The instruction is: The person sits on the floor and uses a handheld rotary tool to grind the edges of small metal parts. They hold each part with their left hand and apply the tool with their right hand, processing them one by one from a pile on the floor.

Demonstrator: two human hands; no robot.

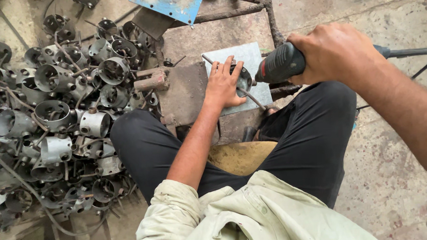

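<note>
— What sort of place is this?
— A metal workshop. A heap of grey metal cups [52, 114] with welded stubs lies on the stained concrete floor [396, 173], beside a rusty iron frame [246, 8], steel plates [249, 59] and a corded power tool [281, 63].
</note>
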